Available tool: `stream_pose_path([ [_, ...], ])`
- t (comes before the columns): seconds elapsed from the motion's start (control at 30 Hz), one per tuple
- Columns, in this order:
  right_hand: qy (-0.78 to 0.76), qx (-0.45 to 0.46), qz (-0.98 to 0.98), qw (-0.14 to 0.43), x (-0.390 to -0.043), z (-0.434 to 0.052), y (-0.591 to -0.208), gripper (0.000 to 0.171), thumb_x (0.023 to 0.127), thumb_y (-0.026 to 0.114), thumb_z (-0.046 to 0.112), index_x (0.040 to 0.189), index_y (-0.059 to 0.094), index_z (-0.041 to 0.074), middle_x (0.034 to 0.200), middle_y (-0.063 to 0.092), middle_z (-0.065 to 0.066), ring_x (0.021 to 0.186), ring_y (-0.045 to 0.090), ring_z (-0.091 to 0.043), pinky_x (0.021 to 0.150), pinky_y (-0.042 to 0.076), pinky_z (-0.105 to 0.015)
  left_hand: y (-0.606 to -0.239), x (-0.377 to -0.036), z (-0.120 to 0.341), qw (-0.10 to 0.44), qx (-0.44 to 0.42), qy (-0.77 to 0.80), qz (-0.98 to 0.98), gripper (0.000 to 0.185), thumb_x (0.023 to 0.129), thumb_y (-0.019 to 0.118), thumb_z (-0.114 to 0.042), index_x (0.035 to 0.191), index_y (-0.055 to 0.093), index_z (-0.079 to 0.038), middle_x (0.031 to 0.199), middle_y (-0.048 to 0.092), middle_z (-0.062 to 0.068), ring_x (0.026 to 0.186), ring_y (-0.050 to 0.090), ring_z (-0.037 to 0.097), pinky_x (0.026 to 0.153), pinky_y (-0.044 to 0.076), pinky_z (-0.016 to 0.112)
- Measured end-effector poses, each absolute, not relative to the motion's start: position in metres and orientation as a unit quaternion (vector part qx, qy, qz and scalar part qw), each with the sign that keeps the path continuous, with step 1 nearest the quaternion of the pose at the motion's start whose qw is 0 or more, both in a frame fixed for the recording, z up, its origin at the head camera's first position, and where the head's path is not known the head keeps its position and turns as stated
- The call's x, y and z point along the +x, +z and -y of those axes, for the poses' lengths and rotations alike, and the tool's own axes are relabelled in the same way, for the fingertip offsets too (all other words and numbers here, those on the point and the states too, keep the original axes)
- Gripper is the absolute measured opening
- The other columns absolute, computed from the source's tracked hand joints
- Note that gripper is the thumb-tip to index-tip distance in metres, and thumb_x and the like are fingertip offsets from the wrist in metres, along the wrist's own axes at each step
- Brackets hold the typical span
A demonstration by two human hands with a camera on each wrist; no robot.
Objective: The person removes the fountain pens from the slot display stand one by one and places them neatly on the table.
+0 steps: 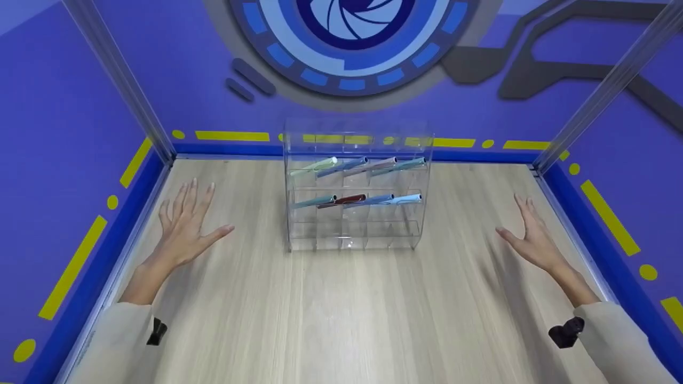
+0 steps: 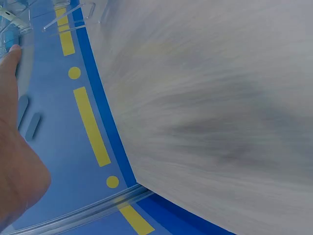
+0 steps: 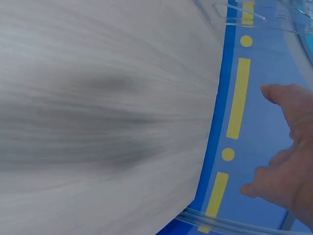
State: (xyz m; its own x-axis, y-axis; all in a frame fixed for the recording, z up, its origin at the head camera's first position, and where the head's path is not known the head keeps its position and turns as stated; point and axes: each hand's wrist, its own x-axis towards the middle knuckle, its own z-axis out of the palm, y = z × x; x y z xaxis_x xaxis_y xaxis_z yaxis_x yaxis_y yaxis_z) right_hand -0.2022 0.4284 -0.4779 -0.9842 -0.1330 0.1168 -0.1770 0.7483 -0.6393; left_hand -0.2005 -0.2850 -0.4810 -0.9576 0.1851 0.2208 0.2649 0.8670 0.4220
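Note:
A clear plastic pen rack [image 1: 355, 230] with compartments in tiers stands at the middle back of the table. Slanted pens lie in two of its rows. The upper row has a pale green pen [image 1: 315, 166], a blue one, a mauve one and a teal one; below are a teal, a dark red pen [image 1: 342, 201], a blue and a light blue pen [image 1: 401, 199]. Left of the rack, my left hand [image 1: 184, 234] is held over the table, fingers spread, holding nothing. My right hand [image 1: 533, 242] is likewise empty to the right, thumb apart from straight fingers.
Blue printed panels [image 1: 235, 120] with yellow marks enclose the wooden table [image 1: 341, 314] at the back and both sides. Clear corner posts [image 1: 120, 80] rise at the back left and back right. A dark wrist camera [image 1: 566, 333] sits at each cuff.

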Motion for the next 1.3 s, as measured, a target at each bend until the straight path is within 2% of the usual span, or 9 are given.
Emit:
stream_pose_path([
  [0.3,0.388,0.034,0.919,0.061,-0.197,-0.416,-0.472,0.072,0.104,0.06,0.017,0.161,0.021,-0.002,0.161,0.025,-0.037,0.139,0.037,-0.063,0.108,0.033,-0.076,-0.481,-0.205,0.266,0.1,-0.146,-0.266,0.948,0.088,0.093,0.071,-0.045,0.164,0.025,-0.02,0.171,0.016,0.018,0.157,0.008,0.044,0.118,-0.002,0.074],
  [0.5,0.401,0.024,0.915,0.044,-0.197,-0.407,-0.474,0.067,0.105,0.058,0.018,0.16,0.025,-0.002,0.159,0.03,-0.037,0.142,0.037,-0.057,0.111,0.035,-0.07,-0.491,-0.205,0.254,0.13,-0.163,-0.29,0.934,0.082,0.089,0.076,-0.037,0.159,0.038,-0.015,0.165,0.034,0.02,0.152,0.024,0.045,0.116,0.008,0.073],
  [0.67,0.404,0.038,0.913,0.041,-0.198,-0.397,-0.475,0.064,0.105,0.058,0.015,0.158,0.028,-0.004,0.158,0.032,-0.036,0.142,0.037,-0.055,0.112,0.037,-0.064,-0.504,-0.208,0.245,0.123,-0.157,-0.321,0.926,0.081,0.089,0.077,-0.034,0.157,0.041,-0.012,0.159,0.042,0.021,0.148,0.031,0.045,0.116,0.011,0.071],
  [0.73,0.404,0.043,0.913,0.047,-0.198,-0.393,-0.475,0.061,0.105,0.058,0.016,0.157,0.031,-0.003,0.157,0.035,-0.034,0.14,0.041,-0.053,0.114,0.047,-0.042,-0.507,-0.209,0.241,0.115,-0.153,-0.33,0.924,0.08,0.089,0.076,-0.035,0.158,0.04,-0.013,0.159,0.043,0.019,0.148,0.033,0.043,0.117,0.013,0.07],
  [0.8,0.409,0.05,0.909,0.057,-0.197,-0.388,-0.475,0.058,0.105,0.058,0.015,0.155,0.035,-0.003,0.155,0.04,-0.033,0.138,0.045,-0.051,0.105,0.049,-0.017,-0.51,-0.211,0.237,0.108,-0.152,-0.34,0.922,0.08,0.09,0.076,-0.036,0.158,0.04,-0.014,0.158,0.043,0.018,0.148,0.033,0.042,0.117,0.014,0.069],
  [0.9,0.414,0.063,0.905,0.071,-0.194,-0.381,-0.476,0.054,0.105,0.059,0.014,0.152,0.041,-0.003,0.15,0.048,-0.03,0.131,0.053,-0.047,0.088,0.038,0.005,-0.512,-0.214,0.23,0.095,-0.152,-0.361,0.915,0.077,0.091,0.075,-0.035,0.158,0.041,-0.016,0.159,0.044,0.017,0.148,0.034,0.041,0.117,0.014,0.068],
  [1.03,0.419,0.081,0.901,0.078,-0.19,-0.374,-0.48,0.049,0.105,0.06,0.013,0.149,0.046,-0.001,0.142,0.056,-0.029,0.12,0.065,-0.017,0.086,0.042,0.003,-0.515,-0.217,0.221,0.077,-0.147,-0.405,0.899,0.072,0.093,0.074,-0.032,0.157,0.042,-0.018,0.159,0.044,0.015,0.149,0.033,0.041,0.118,0.015,0.069],
  [1.13,0.434,0.092,0.893,0.074,-0.188,-0.37,-0.484,0.046,0.104,0.06,0.011,0.147,0.049,-0.001,0.137,0.06,-0.029,0.111,0.06,0.008,0.085,0.046,0.0,-0.518,-0.22,0.214,0.052,-0.132,-0.439,0.887,0.072,0.095,0.073,-0.033,0.158,0.041,-0.02,0.162,0.041,0.014,0.151,0.031,0.041,0.12,0.015,0.07],
  [1.3,0.471,0.102,0.874,0.061,-0.188,-0.362,-0.49,0.043,0.103,0.06,0.006,0.144,0.052,-0.004,0.132,0.062,-0.031,0.105,0.062,0.012,0.083,0.054,-0.007,-0.521,-0.224,0.202,0.002,-0.111,-0.481,0.87,0.075,0.097,0.07,-0.036,0.161,0.034,-0.021,0.166,0.036,0.011,0.155,0.025,0.04,0.121,0.015,0.072],
])
